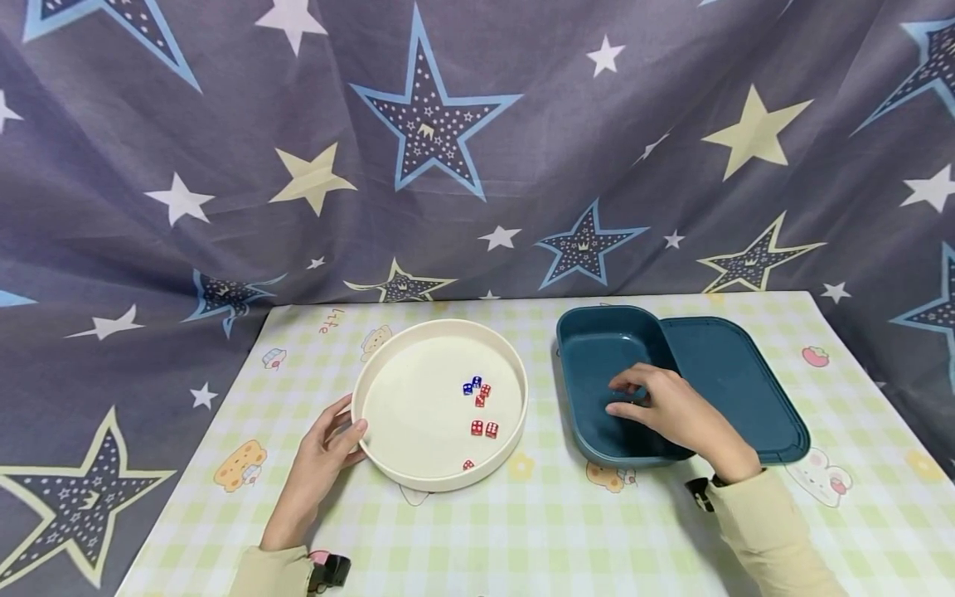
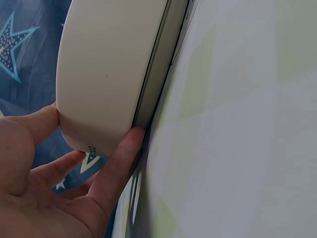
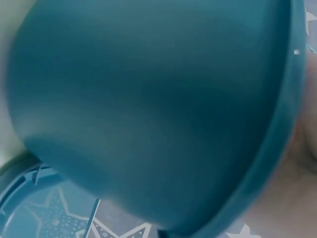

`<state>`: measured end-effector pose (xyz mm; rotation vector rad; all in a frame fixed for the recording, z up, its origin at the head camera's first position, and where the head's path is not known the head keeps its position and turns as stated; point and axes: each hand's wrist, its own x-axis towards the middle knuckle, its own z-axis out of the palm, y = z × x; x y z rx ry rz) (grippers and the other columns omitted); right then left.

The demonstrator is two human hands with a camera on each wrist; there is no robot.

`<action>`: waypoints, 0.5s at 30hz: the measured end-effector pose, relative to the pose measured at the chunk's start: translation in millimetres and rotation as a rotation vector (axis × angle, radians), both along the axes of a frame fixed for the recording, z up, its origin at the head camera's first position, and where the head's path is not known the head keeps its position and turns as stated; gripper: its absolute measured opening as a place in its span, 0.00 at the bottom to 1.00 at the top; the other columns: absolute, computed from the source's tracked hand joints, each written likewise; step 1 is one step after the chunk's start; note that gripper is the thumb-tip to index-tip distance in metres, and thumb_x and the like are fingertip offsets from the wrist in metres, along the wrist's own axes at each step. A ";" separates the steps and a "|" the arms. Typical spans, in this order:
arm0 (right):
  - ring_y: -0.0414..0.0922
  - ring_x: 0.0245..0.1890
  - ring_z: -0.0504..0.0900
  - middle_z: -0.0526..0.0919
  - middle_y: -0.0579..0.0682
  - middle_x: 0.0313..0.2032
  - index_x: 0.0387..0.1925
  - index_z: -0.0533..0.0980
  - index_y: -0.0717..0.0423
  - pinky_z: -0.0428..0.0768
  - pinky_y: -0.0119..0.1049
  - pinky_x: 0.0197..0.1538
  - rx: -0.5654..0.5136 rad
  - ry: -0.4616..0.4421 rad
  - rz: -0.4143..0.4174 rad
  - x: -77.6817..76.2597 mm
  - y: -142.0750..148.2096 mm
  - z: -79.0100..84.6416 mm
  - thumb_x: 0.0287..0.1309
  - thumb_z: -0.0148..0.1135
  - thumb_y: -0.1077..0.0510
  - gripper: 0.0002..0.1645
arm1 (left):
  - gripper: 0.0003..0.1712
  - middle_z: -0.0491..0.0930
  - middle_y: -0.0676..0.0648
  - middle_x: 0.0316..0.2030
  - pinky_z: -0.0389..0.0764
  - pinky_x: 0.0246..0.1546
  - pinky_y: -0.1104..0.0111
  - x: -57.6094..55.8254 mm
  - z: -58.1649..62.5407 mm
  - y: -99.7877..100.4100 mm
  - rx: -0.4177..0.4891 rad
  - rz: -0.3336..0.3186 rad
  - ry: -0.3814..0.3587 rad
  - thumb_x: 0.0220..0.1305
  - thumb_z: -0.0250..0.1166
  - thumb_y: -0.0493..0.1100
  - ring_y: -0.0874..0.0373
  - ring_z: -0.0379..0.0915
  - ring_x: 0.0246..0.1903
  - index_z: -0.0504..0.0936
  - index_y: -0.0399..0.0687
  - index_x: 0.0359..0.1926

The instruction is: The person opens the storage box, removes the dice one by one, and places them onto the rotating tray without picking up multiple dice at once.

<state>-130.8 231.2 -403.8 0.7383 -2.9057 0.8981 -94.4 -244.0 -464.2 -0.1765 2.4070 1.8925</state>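
Note:
My left hand [image 1: 328, 444] holds the left side of a round cream tray [image 1: 410, 398], thumb at the rim and fingertips against the outer wall and lower edge, as the left wrist view shows. In the tray's right half lie two blue dice [image 1: 467, 389] and several red dice [image 1: 492, 429]. One red die [image 1: 467, 465] sits by the tray's front wall. My right hand [image 1: 675, 410] reaches into a dark teal box [image 1: 604, 348], thumb and fingers bent with a gap between them. Nothing shows in that gap. The box's outer wall [image 3: 148, 99] hides the fingers in the right wrist view.
A teal lid [image 1: 734, 373] lies flat against the right of the box. Both stand on a green checked tablecloth [image 1: 522, 531]. A star-patterned curtain [image 1: 477, 249] hangs behind the table's far edge.

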 end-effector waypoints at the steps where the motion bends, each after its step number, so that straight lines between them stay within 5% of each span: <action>1: 0.47 0.40 0.81 0.84 0.49 0.41 0.46 0.83 0.58 0.84 0.40 0.41 0.000 -0.005 -0.006 -0.3 1.0 -0.6 0.59 0.71 0.54 0.16 | 0.38 0.65 0.38 0.67 0.86 0.47 0.72 0.1 0.1 -0.1 -0.001 -0.001 0.000 0.72 0.61 0.51 0.72 0.78 0.49 0.57 0.52 0.76; 15: 0.48 0.37 0.80 0.83 0.53 0.36 0.45 0.82 0.63 0.82 0.44 0.39 0.067 -0.112 -0.120 -8.6 2.0 -5.2 0.59 0.70 0.55 0.17 | 0.37 0.65 0.37 0.66 0.86 0.47 0.72 1.0 0.7 -0.2 -0.006 -0.007 0.009 0.72 0.61 0.50 0.72 0.77 0.49 0.57 0.51 0.76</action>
